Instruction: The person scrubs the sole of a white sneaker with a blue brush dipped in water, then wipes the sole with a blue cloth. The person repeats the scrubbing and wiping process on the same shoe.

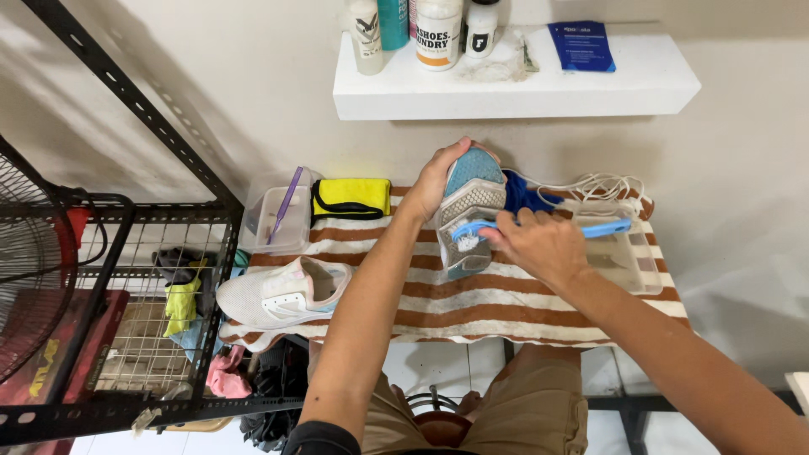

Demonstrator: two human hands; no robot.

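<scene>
Nearest: khaki shorts (522,404) and a knee each side, seated at a low table draped in a brown-and-white striped towel (506,307). To the near left, a black metal rack (109,354) with a wire basket holding a yellow-green glove (181,305) and pink cloth (226,377); a fan grille at the far left edge.

On the towel's left part, lying on its side, a white sneaker (282,292) with pale pink lining, untouched, well apart from both hands.

Mid-table, raised off the towel: a second sneaker (469,202), sole turned up toward the camera, grey tread with light blue toe and heel. Left hand (434,181) wrapped around its far-left edge, fingers curled over the toe end, clamped tight on the shoe. Right hand (539,244) just to the right, fingers closed around the handle of a light blue brush (539,227); bristle head pressed on the sole's middle, white foam around it, handle end sticking out right past the knuckles.

Right of the hands, a clear plastic tub (628,257) on the towel, under the brush handle. Behind the shoe, a dark blue cloth (527,195) and a tangle of white laces (594,187).

Farther left, a clear container (274,223) with a purple toothbrush (286,202) leaning in it, just beside a yellow pouch (351,198) with black trim.

Farthest, on the wall: a white shelf (514,84) with several bottles (438,29) and a blue packet (581,46).
</scene>
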